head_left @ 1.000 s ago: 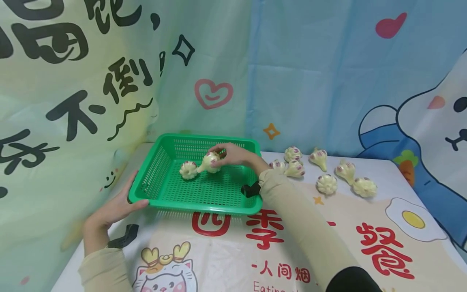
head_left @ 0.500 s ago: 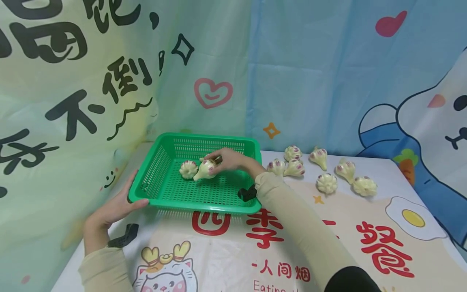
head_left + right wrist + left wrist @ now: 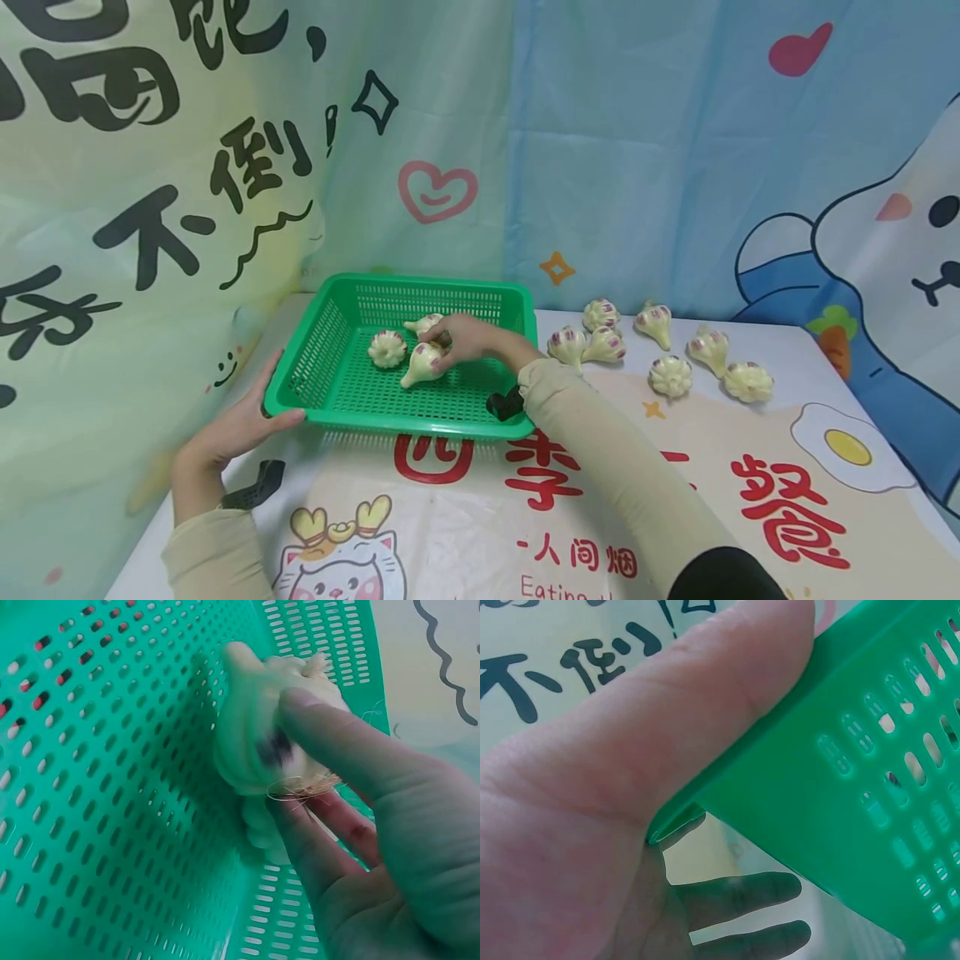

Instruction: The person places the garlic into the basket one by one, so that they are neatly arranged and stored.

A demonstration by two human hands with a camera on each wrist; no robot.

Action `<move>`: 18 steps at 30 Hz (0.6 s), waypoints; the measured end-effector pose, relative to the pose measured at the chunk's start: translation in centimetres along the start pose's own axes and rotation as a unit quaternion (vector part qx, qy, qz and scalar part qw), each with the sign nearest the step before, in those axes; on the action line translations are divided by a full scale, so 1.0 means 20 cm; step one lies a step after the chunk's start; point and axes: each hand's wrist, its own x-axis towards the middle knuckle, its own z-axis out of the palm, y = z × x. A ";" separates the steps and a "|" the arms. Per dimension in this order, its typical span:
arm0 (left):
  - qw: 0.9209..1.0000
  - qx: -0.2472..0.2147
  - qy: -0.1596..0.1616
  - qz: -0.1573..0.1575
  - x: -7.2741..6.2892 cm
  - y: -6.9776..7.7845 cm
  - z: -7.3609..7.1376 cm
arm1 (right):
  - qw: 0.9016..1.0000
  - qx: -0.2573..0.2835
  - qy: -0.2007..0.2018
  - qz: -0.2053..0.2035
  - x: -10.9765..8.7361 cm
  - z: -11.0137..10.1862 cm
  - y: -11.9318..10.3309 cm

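The garlic bulb (image 3: 424, 364) sits inside the green basket (image 3: 405, 425), left of the right hand (image 3: 468, 337), the nearer of the two hands; its long axis slants, stem pointing leftward and toward the near rim; the right thumb and fingers pinch it; the left hand (image 3: 242, 427) lays its thumb over the basket's near-left corner, fingers extended below.

With the right arm (image 3: 618, 458) outstretched, the right grip (image 3: 467, 340) pinches and the left grip (image 3: 243, 423) spreads straight-fingered.
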 end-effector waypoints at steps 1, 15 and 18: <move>1.000 0.001 0.000 -0.001 0.00 0.00 0.00 | 1.000 -0.004 -0.002 -0.001 0.00 0.00 0.00; 1.000 -0.004 -0.001 0.005 0.00 -0.02 0.00 | 0.999 -0.032 -0.009 0.005 0.00 0.02 -0.02; 1.000 -0.001 0.000 0.001 0.00 -0.02 0.00 | 0.999 -0.045 -0.011 -0.003 0.00 0.02 -0.01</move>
